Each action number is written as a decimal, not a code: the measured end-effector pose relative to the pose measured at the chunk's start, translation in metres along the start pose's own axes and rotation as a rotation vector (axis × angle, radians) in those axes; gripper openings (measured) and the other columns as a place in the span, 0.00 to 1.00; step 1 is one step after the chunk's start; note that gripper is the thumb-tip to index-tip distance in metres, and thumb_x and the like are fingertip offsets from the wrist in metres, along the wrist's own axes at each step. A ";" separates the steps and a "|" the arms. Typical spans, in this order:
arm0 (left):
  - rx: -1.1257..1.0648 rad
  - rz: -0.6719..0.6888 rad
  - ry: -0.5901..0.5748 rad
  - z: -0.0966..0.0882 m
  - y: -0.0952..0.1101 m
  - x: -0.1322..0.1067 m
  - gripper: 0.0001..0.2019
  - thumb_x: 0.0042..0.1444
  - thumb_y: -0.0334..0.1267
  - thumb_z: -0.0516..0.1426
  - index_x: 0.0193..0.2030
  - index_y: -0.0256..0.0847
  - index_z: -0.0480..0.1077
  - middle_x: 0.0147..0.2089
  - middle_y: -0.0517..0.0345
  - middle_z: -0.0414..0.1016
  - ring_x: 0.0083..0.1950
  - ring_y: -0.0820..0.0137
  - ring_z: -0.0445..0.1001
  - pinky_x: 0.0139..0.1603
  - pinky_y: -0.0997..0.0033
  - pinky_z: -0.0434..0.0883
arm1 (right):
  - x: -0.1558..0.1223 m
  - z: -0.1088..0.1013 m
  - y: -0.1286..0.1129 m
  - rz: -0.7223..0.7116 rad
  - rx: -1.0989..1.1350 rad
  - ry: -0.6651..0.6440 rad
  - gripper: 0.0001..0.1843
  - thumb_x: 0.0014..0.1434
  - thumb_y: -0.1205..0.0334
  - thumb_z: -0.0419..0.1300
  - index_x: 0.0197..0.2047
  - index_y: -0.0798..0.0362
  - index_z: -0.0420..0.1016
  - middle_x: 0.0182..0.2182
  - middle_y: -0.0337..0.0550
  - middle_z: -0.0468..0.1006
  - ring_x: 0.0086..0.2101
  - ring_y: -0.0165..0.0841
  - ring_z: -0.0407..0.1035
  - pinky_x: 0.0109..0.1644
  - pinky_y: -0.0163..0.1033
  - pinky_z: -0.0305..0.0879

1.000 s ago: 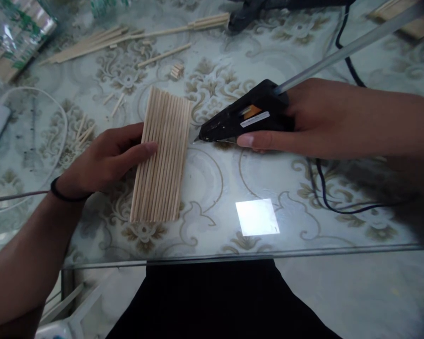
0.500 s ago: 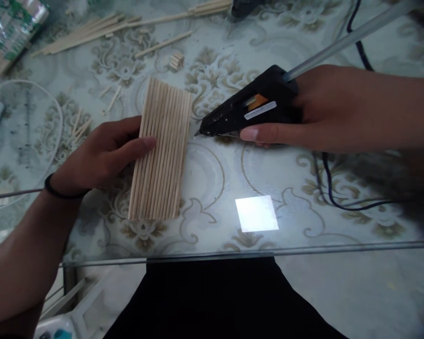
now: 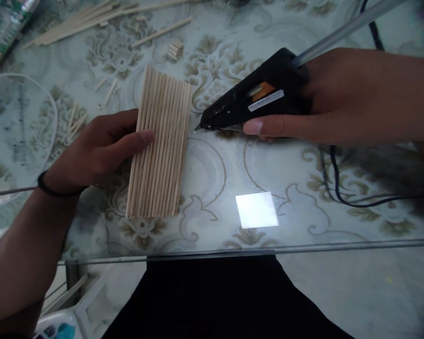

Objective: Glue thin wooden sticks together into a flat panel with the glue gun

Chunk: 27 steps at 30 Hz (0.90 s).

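Note:
A flat panel of wooden sticks (image 3: 164, 155) laid side by side lies on the glass table (image 3: 304, 207). My left hand (image 3: 99, 153), a black band on its wrist, rests at the panel's left edge with the thumb pressed on top of the sticks. My right hand (image 3: 339, 101) is wrapped round a black hot glue gun (image 3: 254, 101), index finger stretched along its underside. The gun's nozzle points left and sits at the panel's right edge, about a third of the way down. A clear glue stick (image 3: 342, 30) pokes out of the gun's back.
Loose sticks (image 3: 102, 19) and short offcuts (image 3: 176, 49) lie scattered at the back and left of the table. The gun's black cord (image 3: 342, 183) loops on the right. A white cable (image 3: 38, 89) curves at the left. The glass edge (image 3: 233, 252) runs close to me.
The view has shifted slightly, so everything sits a little higher in frame. The glue gun's nozzle stays at the panel's right edge. My left hand keeps its hold on the sticks.

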<state>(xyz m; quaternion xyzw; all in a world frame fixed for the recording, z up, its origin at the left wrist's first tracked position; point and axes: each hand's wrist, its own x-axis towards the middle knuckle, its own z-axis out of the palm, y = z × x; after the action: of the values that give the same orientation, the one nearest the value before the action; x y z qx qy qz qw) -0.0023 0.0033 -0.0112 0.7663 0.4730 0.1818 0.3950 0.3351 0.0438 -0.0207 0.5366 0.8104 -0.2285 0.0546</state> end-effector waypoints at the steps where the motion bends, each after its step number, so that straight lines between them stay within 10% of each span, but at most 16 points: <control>1: -0.003 -0.002 -0.001 0.000 0.001 0.000 0.14 0.70 0.44 0.59 0.45 0.36 0.81 0.36 0.67 0.77 0.34 0.81 0.72 0.32 0.85 0.68 | 0.000 0.001 0.000 0.021 -0.024 0.000 0.43 0.58 0.18 0.54 0.47 0.51 0.82 0.22 0.38 0.70 0.21 0.22 0.61 0.30 0.39 0.59; 14: 0.020 -0.061 0.047 0.000 0.002 0.000 0.16 0.67 0.49 0.61 0.41 0.36 0.81 0.33 0.65 0.75 0.32 0.79 0.72 0.29 0.83 0.67 | 0.003 0.006 0.013 0.041 -0.089 0.037 0.66 0.32 0.00 0.27 0.28 0.53 0.75 0.19 0.45 0.61 0.24 0.25 0.64 0.28 0.37 0.57; 27: 0.024 -0.074 0.050 0.001 0.006 0.000 0.15 0.66 0.47 0.60 0.42 0.37 0.81 0.34 0.65 0.76 0.33 0.78 0.73 0.31 0.82 0.68 | 0.003 0.006 0.014 0.030 -0.149 0.050 0.67 0.35 0.01 0.24 0.30 0.50 0.78 0.24 0.49 0.66 0.31 0.34 0.72 0.28 0.39 0.64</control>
<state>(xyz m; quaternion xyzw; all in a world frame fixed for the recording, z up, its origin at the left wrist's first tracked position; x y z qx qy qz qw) 0.0013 0.0017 -0.0070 0.7481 0.5130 0.1802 0.3804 0.3451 0.0483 -0.0317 0.5489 0.8181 -0.1533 0.0773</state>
